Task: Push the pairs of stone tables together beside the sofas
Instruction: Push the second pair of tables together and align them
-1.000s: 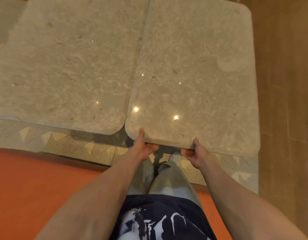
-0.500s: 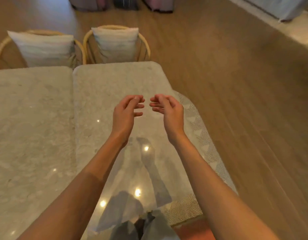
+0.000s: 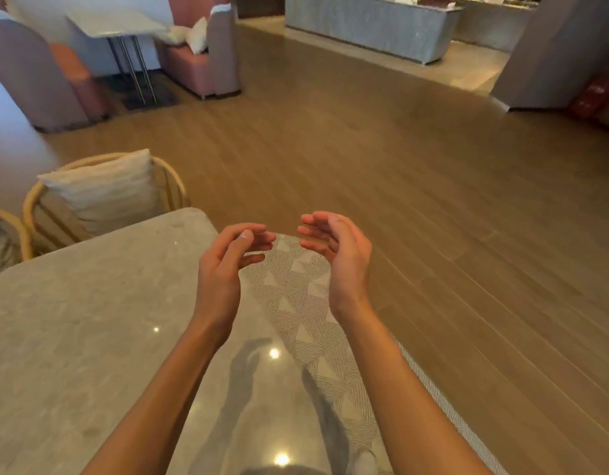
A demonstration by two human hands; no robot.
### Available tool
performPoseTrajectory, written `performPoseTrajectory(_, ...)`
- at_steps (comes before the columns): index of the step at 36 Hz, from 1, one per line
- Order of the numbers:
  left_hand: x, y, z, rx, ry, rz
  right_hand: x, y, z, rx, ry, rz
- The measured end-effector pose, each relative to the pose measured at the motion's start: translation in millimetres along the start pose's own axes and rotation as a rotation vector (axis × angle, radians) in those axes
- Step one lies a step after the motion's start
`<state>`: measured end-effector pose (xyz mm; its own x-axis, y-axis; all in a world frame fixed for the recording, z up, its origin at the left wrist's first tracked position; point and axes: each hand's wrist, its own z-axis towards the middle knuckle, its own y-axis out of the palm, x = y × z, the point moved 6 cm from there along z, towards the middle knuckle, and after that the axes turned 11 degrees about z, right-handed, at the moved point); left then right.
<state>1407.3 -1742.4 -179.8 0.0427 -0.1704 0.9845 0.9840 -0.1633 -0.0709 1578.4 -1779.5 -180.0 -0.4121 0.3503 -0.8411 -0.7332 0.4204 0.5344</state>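
Note:
A grey stone table (image 3: 90, 320) fills the lower left of the head view, its rounded far corner near the middle. My left hand (image 3: 227, 265) hovers above that table's right edge, fingers loosely curled and apart, holding nothing. My right hand (image 3: 337, 255) is raised beside it over the patterned rug (image 3: 296, 286), palm turned inward, also empty. Neither hand touches the table. Far back at the upper left another stone table (image 3: 114, 22) on thin metal legs stands between pink sofas (image 3: 200, 60).
Two rattan chairs with pale cushions (image 3: 104, 193) sit at the near table's far side. Wide wooden floor (image 3: 433, 200) stretches to the right. A grey stone counter (image 3: 364, 25) and a grey pillar (image 3: 553, 53) stand at the back.
My hands let go of the table's near edge and rose into the air. The view lifted from the two joined tabletops and swung right toward the open floor and the far sofas.

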Motion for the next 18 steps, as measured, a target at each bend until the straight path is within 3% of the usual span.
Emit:
performPoseTrajectory(4,-12.4,105.6,40.8,-0.015,-0.037,0.006,-23.6,-86.7,80.3,0.015,-0.001,-0.016)
performPoseTrajectory(10,-17.8,289.7,103.8,-0.184,-0.098,0.022,-99.2,-232.6,190.4,0.172,-0.045,-0.115)
performPoseTrajectory(18,-21.2,476.9,126.3,-0.398,-0.086,-0.085,-182.0,-377.5,229.4,0.417,-0.128,-0.192)
